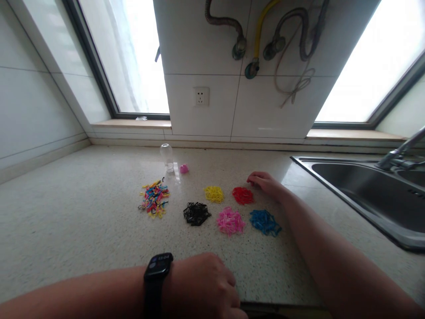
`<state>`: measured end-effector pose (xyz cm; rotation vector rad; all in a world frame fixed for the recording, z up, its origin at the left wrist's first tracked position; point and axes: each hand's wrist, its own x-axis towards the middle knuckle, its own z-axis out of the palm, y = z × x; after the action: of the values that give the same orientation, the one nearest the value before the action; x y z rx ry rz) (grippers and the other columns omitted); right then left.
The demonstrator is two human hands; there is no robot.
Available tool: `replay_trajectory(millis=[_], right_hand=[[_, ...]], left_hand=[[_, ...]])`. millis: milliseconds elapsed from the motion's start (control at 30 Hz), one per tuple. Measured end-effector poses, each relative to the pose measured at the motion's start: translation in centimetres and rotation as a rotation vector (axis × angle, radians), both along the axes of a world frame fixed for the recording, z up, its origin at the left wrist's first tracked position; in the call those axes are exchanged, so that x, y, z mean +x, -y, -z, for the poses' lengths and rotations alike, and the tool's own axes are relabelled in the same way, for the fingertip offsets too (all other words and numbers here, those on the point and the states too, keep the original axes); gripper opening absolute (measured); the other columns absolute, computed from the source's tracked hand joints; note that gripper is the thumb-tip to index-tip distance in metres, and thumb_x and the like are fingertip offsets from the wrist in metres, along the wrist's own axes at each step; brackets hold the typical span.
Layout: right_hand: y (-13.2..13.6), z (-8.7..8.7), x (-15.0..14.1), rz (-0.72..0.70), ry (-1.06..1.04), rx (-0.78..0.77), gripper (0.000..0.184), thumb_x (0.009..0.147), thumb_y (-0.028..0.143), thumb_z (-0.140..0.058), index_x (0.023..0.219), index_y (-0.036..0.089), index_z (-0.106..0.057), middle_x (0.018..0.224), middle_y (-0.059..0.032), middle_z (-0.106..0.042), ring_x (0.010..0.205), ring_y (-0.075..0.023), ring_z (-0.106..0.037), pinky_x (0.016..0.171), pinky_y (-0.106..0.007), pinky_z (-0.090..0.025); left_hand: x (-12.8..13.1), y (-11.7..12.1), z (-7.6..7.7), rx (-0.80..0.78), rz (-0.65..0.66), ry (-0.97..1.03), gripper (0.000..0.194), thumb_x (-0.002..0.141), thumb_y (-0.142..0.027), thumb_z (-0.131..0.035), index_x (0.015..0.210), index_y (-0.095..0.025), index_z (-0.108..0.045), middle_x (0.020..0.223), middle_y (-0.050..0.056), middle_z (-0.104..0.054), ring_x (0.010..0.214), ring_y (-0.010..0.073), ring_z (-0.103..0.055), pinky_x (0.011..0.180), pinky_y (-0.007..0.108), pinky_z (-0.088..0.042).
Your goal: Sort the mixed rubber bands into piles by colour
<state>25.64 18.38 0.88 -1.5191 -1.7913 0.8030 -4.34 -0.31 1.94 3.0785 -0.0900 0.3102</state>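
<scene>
The speckled light counter (99,230) carries six piles of small bands, a clear container and a pink piece. The mixed-color pile (155,198) lies at the left of the group. To its right, the sorted piles form two rows. The far row consists of the yellow pile (214,194) and, to its right, the red pile (242,195). The near row consists, from left to right, of the black pile (197,214), the pink pile (230,221) and the blue pile (264,222). Each sorted pile is apart from the others. The clear container (166,158) stands beyond the mixed-color pile, rounded end up and narrower end down; the pink piece (183,169) lies just beside it, on the right. The right hand (264,182) is positioned low over the counter, just beyond and to the right of the red pile. Its fingers point left and are bent, with the tips close together; whether a band is between them cannot be told. The left hand (206,285) is at the near edge of the counter, back of the hand up, nearest to the pink pile and apart from it. Its fingers are curled; their tips are hidden, so its grip cannot be told. A black watch (158,266) is on the left wrist. The sink (365,186) is at the right, well apart from the piles.
</scene>
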Motion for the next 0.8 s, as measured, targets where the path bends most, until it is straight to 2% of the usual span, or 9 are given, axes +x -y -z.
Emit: replay_trajectory(millis=[267, 367, 433, 567, 667, 733, 800], right_hand=[[-0.4, 0.1, 0.0, 0.005, 0.047, 0.005, 0.033, 0.079, 0.045, -0.055, 0.08, 0.016, -0.071, 0.067, -0.0026, -0.06, 0.06, -0.0145, -0.048, 0.056, -0.028, -0.035], [-0.7, 0.5, 0.2, -0.005, 0.065, 0.015, 0.033, 0.081, 0.044, -0.054, 0.081, 0.016, -0.071, 0.067, -0.0028, -0.061, 0.061, -0.0149, -0.049, 0.057, -0.028, -0.036], [-0.9, 0.6, 0.3, -0.009, 0.076, 0.019, 0.032, 0.081, 0.043, -0.054, 0.081, 0.016, -0.072, 0.068, -0.0028, -0.062, 0.062, -0.0152, -0.05, 0.058, -0.028, -0.037], [-1.0, 0.8, 0.4, -0.008, 0.077, 0.007, 0.031, 0.081, 0.043, -0.055, 0.081, 0.017, -0.071, 0.068, -0.0028, -0.062, 0.063, -0.0156, -0.052, 0.059, -0.028, -0.038], [-1.1, 0.8, 0.4, -0.009, 0.079, 0.004, 0.031, 0.081, 0.043, -0.055, 0.081, 0.017, -0.071, 0.068, -0.0027, -0.063, 0.063, -0.0157, -0.053, 0.059, -0.028, -0.039], [-1.2, 0.8, 0.4, -0.02, 0.084, 0.012, 0.031, 0.081, 0.043, -0.055, 0.081, 0.017, -0.071, 0.068, -0.0031, -0.064, 0.064, -0.0161, -0.053, 0.061, -0.028, -0.04], [-1.2, 0.8, 0.4, -0.029, 0.091, 0.016, 0.031, 0.081, 0.043, -0.054, 0.082, 0.016, -0.072, 0.069, -0.0037, -0.065, 0.065, -0.0164, -0.054, 0.062, -0.029, -0.04]], left_hand=[[-0.1, 0.0, 0.3, -0.036, -0.013, 0.009, 0.005, 0.091, -0.023, -0.06, 0.087, -0.022, -0.058, 0.07, -0.004, -0.062, 0.068, 0.0149, -0.054, 0.048, 0.032, -0.037], [-0.4, -0.2, -0.4, -0.073, -0.033, 0.014, 0.004, 0.09, -0.025, -0.062, 0.089, -0.022, -0.06, 0.068, -0.004, -0.063, 0.065, 0.0138, -0.056, 0.049, 0.03, -0.038], [-0.7, -0.7, -1.4, -0.11, -0.091, 0.038, 0.007, 0.091, -0.03, -0.061, 0.09, -0.023, -0.063, 0.062, -0.005, -0.062, 0.06, 0.0129, -0.056, 0.049, 0.03, -0.037], [-2.3, -3.3, -4.6, -0.149, -0.293, 0.095, 0.014, 0.091, -0.032, -0.058, 0.095, -0.025, -0.069, 0.063, -0.004, -0.066, 0.059, 0.0118, -0.059, 0.053, 0.028, -0.037], [-4.7, -6.5, -6.8, -0.106, -0.545, 0.017, 0.019, 0.092, -0.034, -0.055, 0.097, -0.026, -0.072, 0.07, -0.002, -0.069, 0.062, 0.0112, -0.061, 0.058, 0.026, -0.039], [-6.6, -8.7, -7.7, -0.058, -0.729, -0.019, 0.026, 0.095, -0.039, -0.051, 0.103, -0.027, -0.073, 0.075, 0.0, -0.071, 0.063, 0.0116, -0.061, 0.061, 0.027, -0.04], [-8.7, -10.7, -7.8, -0.015, -0.844, -0.014, 0.03, 0.095, -0.04, -0.049, 0.102, -0.024, -0.074, 0.075, 0.003, -0.071, 0.063, 0.0136, -0.06, 0.062, 0.028, -0.039]])
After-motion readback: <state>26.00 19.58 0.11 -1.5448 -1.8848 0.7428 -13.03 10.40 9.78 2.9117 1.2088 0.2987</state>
